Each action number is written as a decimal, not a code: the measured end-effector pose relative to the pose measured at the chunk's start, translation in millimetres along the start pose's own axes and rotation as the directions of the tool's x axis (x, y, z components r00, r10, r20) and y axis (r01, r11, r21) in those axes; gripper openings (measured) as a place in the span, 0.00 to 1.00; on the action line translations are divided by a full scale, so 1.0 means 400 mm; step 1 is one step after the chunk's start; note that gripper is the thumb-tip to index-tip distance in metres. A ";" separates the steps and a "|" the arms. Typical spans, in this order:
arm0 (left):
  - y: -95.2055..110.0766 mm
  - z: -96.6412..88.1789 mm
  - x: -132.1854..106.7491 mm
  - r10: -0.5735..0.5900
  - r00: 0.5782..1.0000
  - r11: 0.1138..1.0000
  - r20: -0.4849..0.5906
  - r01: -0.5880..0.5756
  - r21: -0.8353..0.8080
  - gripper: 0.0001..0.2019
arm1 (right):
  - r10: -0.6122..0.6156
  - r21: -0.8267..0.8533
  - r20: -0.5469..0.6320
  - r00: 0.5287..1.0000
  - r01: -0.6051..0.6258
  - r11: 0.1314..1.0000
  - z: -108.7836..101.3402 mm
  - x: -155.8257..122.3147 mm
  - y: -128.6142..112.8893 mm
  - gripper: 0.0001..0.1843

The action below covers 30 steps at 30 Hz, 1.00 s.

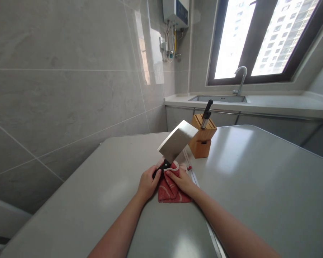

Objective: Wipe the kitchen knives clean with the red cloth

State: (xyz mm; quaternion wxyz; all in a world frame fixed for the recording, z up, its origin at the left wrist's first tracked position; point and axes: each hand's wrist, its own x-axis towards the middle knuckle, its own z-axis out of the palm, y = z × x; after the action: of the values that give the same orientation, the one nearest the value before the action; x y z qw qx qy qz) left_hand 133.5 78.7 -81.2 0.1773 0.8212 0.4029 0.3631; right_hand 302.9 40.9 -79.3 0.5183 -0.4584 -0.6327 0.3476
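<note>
Cleaver point(176, 141) raised beside the meat point(171, 190) on my gray surface point(258, 172)

A wooden knife block point(201, 143) stands on the surface just past the blade. The meat, red with white streaks, lies under my hands. My left grip point(148, 183) is closed on the cleaver's black handle, its broad steel blade tilted up and away from me. My right grip point(179, 181) is curled over the meat, pressing it down.
</note>
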 end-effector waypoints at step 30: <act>0.011 0.016 -0.004 0.015 0.986 0.993 0.168 0.006 -0.121 0.14 | 0.039 -0.036 -0.122 0.992 -0.044 0.998 -0.003 -0.002 -0.006 0.13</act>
State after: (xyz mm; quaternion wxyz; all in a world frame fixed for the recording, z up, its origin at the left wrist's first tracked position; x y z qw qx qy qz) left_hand 140.1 74.8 -83.6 0.2595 0.8376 0.3620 0.3163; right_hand 303.5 39.3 -77.1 0.5394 -0.5016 -0.5971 0.3178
